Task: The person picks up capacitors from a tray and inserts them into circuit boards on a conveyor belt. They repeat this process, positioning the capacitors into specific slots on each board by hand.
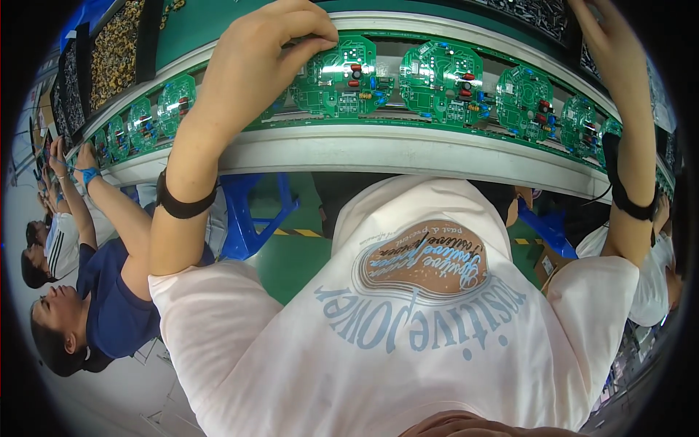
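Observation:
My left hand (271, 54) is over a green circuit board (324, 84), with thumb and forefinger pinched together at the board's upper part. Whatever may be between those fingertips is too small or hidden to make out. Red, blue and black components and small striped resistors stand on this board. Just to its right lies a like board (440, 84). My right hand (608, 36) reaches up at the far right, beside a dark bin of small metallic parts (535, 16). Its fingertips are cut off by the upper edge.
A pale metal rail (408, 151) runs along the near side of the row of boards. More bins, one with yellowish parts (116, 47), stand at the upper left. Co-workers sit on both sides; the person in blue (120, 306) is at the left. A blue stool (244, 215) stands below the rail.

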`<move>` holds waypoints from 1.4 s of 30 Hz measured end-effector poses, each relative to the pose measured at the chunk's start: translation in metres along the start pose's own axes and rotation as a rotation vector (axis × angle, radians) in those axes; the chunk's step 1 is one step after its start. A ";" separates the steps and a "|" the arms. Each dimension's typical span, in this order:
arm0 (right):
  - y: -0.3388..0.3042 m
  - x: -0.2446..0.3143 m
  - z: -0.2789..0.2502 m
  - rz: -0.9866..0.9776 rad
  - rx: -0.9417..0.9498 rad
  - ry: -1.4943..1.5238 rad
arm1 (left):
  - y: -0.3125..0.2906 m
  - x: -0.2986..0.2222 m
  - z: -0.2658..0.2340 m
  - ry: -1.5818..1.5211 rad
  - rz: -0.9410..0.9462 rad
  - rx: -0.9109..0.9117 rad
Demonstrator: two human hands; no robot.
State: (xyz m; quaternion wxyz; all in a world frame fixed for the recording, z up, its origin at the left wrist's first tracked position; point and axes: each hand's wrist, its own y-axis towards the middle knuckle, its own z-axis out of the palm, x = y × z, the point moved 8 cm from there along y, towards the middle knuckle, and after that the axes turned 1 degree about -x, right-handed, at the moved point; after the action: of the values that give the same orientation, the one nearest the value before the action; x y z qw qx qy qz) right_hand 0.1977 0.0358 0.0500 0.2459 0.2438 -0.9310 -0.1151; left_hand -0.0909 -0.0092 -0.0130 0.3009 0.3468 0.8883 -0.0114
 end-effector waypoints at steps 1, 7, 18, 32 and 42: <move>-0.008 0.001 0.000 0.001 0.009 0.085 | -0.001 0.000 0.001 0.027 0.024 0.002; -0.061 0.001 0.000 0.080 0.049 0.428 | 0.003 -0.001 0.005 0.022 0.039 0.031; -0.116 -0.009 0.047 0.518 0.151 1.013 | 0.014 -0.031 0.001 0.407 0.244 -0.001; -0.110 0.036 0.064 0.475 0.100 1.175 | 0.122 -0.011 -0.005 0.411 0.177 -0.262; -0.101 0.076 0.080 0.058 0.094 0.265 | 0.121 -0.029 -0.011 0.307 0.237 -0.361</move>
State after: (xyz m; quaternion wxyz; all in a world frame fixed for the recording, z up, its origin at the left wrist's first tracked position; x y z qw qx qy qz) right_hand 0.1387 -0.0818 -0.0211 0.3581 0.2412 -0.9015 -0.0312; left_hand -0.0050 0.0673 0.0346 0.2188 0.3868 0.8644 0.2351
